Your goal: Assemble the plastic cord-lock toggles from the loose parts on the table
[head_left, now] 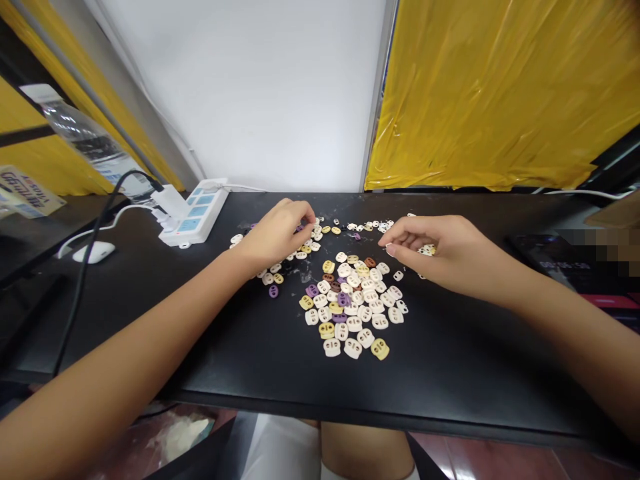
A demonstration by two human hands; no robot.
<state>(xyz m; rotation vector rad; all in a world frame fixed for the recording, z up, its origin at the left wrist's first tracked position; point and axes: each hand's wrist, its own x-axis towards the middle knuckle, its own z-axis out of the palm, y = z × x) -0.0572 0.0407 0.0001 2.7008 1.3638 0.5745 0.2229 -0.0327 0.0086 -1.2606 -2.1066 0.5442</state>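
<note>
A heap of small two-holed cord locks [354,323], mostly white with some yellow, purple and brown, lies on the black desk. My left hand [280,233] is over a second group of cord locks [279,279] to the left of the heap. Its fingers are curled together, and what they hold, if anything, is hidden. Right of the heap, my right hand [440,250] pinches a small white plastic piece [389,249] between thumb and forefinger. Behind it, small white parts [377,226] are scattered, and more pieces [428,250] lie partly under that hand.
A white power strip [200,213] with plugs and cables stands at the back left. Near it are a white mouse-like object [94,251], a water bottle [90,137] and a box [30,191]. At the right lies a dark phone-like device [550,260] showing digits.
</note>
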